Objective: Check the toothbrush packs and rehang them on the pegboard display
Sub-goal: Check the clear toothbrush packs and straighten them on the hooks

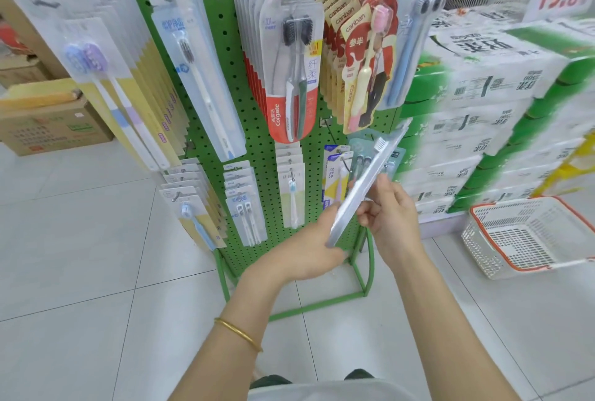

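I hold one clear toothbrush pack (365,186) edge-on in front of the green pegboard display (222,33), its top tilted up and to the right. My left hand (309,247) grips the pack's lower end. My right hand (391,212) pinches its middle from the right. A white brush head shows near the pack's top. Behind the pack hang teal packs (362,146) on a lower right hook. Colgate packs (289,62) and red canban packs (357,56) hang above on their pegs.
Rows of other toothbrush packs fill the board's left side (135,79) and bottom row (244,204). Stacked white and green cartons (489,111) stand to the right, with a red-rimmed white basket (528,233) on the floor. Cardboard boxes (54,124) sit at the left.
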Motion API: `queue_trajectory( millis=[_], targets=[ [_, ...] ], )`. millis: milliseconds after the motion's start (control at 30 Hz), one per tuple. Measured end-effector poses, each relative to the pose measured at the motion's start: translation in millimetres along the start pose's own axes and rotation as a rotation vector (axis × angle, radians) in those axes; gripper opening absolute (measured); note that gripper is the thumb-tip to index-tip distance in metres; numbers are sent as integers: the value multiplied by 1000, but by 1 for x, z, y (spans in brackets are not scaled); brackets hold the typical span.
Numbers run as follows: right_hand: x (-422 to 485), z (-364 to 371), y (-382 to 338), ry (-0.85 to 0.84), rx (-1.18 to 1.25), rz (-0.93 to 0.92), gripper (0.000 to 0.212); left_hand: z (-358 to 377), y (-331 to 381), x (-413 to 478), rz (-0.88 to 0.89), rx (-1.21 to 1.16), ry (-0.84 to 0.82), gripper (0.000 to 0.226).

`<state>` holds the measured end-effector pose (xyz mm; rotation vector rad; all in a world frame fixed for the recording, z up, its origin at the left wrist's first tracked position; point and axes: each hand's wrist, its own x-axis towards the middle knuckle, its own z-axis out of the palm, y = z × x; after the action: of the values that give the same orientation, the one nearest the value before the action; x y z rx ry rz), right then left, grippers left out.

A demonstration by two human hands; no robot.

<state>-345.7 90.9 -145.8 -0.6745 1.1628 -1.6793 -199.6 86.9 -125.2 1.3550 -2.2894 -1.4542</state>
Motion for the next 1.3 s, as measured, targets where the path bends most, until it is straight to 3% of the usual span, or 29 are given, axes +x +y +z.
queue_trajectory(
  millis=[167, 300, 367, 433, 567, 700, 833, 1033, 1133, 1200, 1300],
  targets=[
    [-1, 0, -1, 10, -64, -28, 17, 1, -7, 4, -39, -189, -75, 65],
    [-2, 3, -3, 50, -105, -66, 16, 0, -6, 2, -84, -352, -116, 39],
    [-2, 2, -5, 28, -129, -68, 12, -3, -7, 2, -101, -371, -109, 22],
    [-2, 0, -7, -15, -170, -81, 7, -7, -10, 3, -110, -346, -74, 22],
    [-5, 3, -9, -131, -264, -110, 7, -18, -3, 8, -34, -294, 202, 51],
    [-11, 12, -8, -276, -303, -98, 7, -37, 15, 12, 130, -427, 541, 12],
    [-14, 18, -5, -377, -355, -75, 10, -59, 24, 10, 239, -587, 770, 10],
    [-7, 28, -2, -503, -345, -28, 9, -79, 28, 0, 256, -872, 667, 13],
    [-1, 40, -1, -691, -302, 108, 65, -87, 30, -7, 315, -968, 612, 15],
    [1, 54, -4, -798, -301, 123, 81, -94, 31, -12, 343, -1009, 605, 16],
    [2, 80, -16, -827, -341, 82, 59, -107, 37, -23, 363, -1031, 666, 17]
  ],
)
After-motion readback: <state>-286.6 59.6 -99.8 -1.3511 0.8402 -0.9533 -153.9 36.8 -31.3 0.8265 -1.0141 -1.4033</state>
